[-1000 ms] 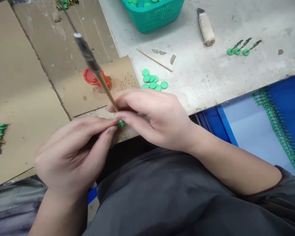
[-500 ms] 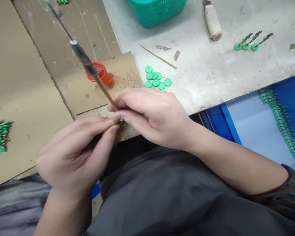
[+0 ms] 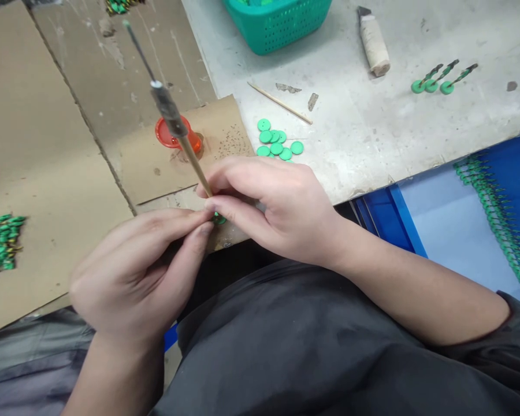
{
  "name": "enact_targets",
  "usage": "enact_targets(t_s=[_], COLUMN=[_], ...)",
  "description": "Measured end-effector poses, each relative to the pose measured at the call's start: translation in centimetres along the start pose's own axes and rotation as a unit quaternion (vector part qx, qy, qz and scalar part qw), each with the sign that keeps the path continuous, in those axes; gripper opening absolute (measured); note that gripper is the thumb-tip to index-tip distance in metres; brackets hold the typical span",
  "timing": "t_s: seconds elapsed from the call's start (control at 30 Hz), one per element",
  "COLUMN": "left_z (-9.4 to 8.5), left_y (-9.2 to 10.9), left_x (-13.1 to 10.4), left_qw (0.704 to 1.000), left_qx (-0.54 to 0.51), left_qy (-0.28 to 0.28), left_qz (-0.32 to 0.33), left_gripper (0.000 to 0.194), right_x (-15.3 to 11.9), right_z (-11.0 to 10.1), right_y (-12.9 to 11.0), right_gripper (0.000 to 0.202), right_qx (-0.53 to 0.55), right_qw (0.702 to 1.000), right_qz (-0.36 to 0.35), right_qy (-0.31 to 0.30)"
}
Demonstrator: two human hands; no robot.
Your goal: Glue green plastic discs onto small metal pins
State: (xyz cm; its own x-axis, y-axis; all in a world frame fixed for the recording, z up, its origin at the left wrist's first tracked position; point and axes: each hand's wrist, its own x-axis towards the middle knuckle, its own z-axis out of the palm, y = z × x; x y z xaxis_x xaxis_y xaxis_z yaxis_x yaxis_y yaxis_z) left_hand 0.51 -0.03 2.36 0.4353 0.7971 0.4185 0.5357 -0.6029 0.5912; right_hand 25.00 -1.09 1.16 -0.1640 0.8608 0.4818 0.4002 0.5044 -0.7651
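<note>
Between the thumb and fingers of my right hand (image 3: 273, 202) is a thin wooden stick tool (image 3: 194, 159), with dark tape wrapped round its upper part and a thin metal rod at its top. My left hand (image 3: 151, 260) pinches a small green piece (image 3: 219, 218), mostly hidden behind the fingertips. The fingertips of both hands meet above the table's front edge, and the tool's lower end is hidden there. Just beyond my right hand lie several flat green discs (image 3: 276, 148).
A red cup (image 3: 167, 134) stands on cardboard (image 3: 130, 173). Farther back are a teal basket (image 3: 281, 32), a wrapped-handle blade (image 3: 375, 46) and a loose wooden stick (image 3: 279, 103). Green discs with upright stems (image 3: 447, 87) stand at right; small green pieces (image 3: 0, 242) are heaped at left.
The upper end of the stick tool has swung to the right and looks more upright. Both hands keep their grip, with the whole view shifted slightly.
</note>
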Motion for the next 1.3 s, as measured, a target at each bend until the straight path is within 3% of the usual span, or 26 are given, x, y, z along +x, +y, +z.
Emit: enact_targets(t_s=[0.17, 0.33, 0.5, 0.63, 0.73, 0.9, 1.3], left_z=[0.1, 0.2, 0.2, 0.3, 0.4, 0.5, 0.4], left_y=[0.2, 0.0, -0.2, -0.3, -0.3, -0.1, -0.2], left_x=[0.0, 0.0, 0.0, 0.0, 0.1, 0.4, 0.2], left_qw=[1.0, 1.0, 1.0, 0.999, 0.999, 0.999, 0.999], left_qx=[0.012, 0.019, 0.019, 0.028, 0.022, -0.002, -0.005], left_qy=[-0.002, 0.007, 0.006, 0.013, 0.024, 0.009, 0.011], left_qz=[0.003, 0.013, 0.023, 0.043, 0.043, 0.044, 0.04], left_gripper=[0.032, 0.029, 0.028, 0.029, 0.03, 0.027, 0.021], right_x=[0.1, 0.0, -0.1, 0.1, 0.0, -0.5, -1.0], right_z=[-0.2, -0.4, -0.1, 0.5, 0.9, 0.9, 0.7], right_y=[-0.3, -1.0, -0.9, -0.3, 0.1, 0.0, -0.5], right_gripper=[0.022, 0.017, 0.018, 0.019, 0.019, 0.018, 0.011], right_qx=[0.005, -0.002, 0.003, 0.013, -0.003, 0.006, -0.016], right_qw=[1.0, 0.998, 0.999, 0.999, 1.0, 0.994, 0.999], right_qz=[-0.003, 0.041, 0.007, -0.037, -0.022, -0.073, -0.044], right_qy=[-0.009, -0.047, -0.044, -0.022, -0.005, 0.078, 0.028])
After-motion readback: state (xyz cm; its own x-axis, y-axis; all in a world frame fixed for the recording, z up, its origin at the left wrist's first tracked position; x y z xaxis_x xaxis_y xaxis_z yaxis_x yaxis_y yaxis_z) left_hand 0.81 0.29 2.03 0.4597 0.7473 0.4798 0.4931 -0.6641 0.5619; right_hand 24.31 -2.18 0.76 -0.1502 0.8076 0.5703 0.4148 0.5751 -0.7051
